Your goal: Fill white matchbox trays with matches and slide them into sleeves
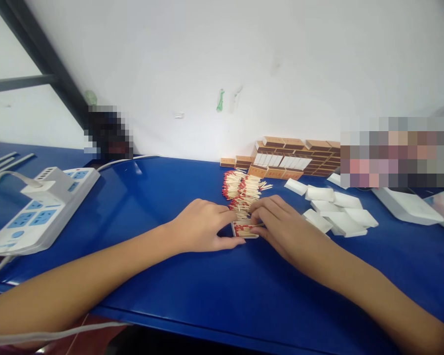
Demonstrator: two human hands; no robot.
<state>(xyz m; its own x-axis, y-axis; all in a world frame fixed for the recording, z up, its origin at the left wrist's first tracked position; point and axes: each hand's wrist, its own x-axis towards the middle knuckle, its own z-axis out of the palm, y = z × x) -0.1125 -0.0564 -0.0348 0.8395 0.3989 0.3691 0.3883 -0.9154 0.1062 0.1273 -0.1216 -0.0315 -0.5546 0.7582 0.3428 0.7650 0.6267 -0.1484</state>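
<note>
A small white matchbox tray [248, 237] sits on the blue table, with red-headed matches [242, 229] lying in it. My left hand [203, 227] grips the tray from its left side, thumb along the near edge and fingers along the far one. At the tray's right end my right hand [281, 224] has its fingers closed in a pinch on matchsticks, partly hidden by the fingers. Just beyond the tray lies a heap of loose matches [239, 190], their red heads mostly pointing left.
Stacked brown matchboxes [281, 172] line the wall behind the heap. Several empty white trays [336, 212] lie to the right, near a white box-like object [407, 207]. On the left stands a power strip [37, 217] with cables. The table's front edge [192, 333] runs below my arms.
</note>
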